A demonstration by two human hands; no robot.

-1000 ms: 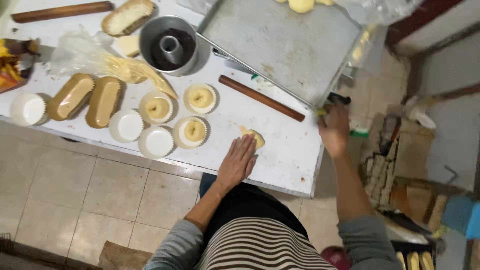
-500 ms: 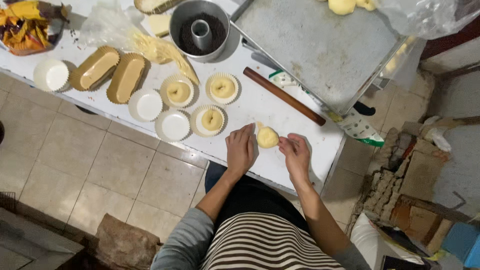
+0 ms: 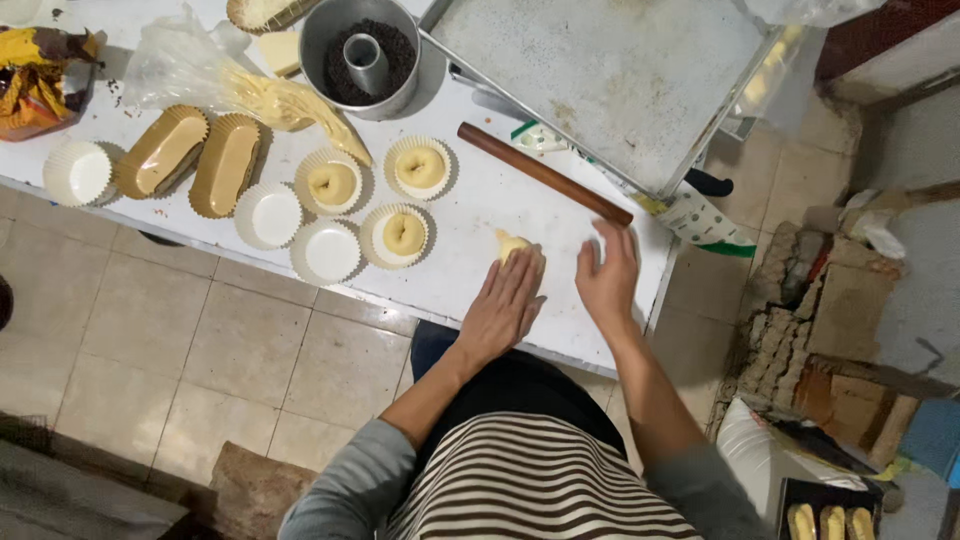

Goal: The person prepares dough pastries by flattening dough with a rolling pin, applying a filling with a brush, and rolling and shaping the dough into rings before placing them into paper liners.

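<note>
Person standing at the near edge of a white worktop [image 3: 470, 270], seen from above; striped top, grey sleeves.

Left hand [image 3: 503, 305] is lying flat, fingers pressed together and stretched forward, fingertips covering the near side of a small pale dough piece [image 3: 511, 243]. The dough is sitting on the worktop close to the near edge, toward its right end, only its far part showing past the fingers.

Right hand [image 3: 607, 280] is hovering just beside the left, open, fingers loosely spread and slightly blurred, holding nothing. It is hanging just short of the lower end of a brown wooden rolling pin [image 3: 545, 173], which is lying diagonally beyond the dough.

Left of the dough, a cluster of round white paper cups: three are holding yellow dough rings [image 3: 404, 233], two are sitting empty [image 3: 326, 251]. Further left, two long brown paper moulds [image 3: 196, 158] are lying side by side, and one more empty white cup [image 3: 77, 172] is sitting near the left edge. A clear plastic bag with yellow filling [image 3: 270, 98] is sprawling behind them.

Toward the far edge, a metal ring pan with dark crumbs [image 3: 362, 55] is standing next to a large metal baking tray [image 3: 610, 75], which is overhanging the right end of the worktop.
</note>
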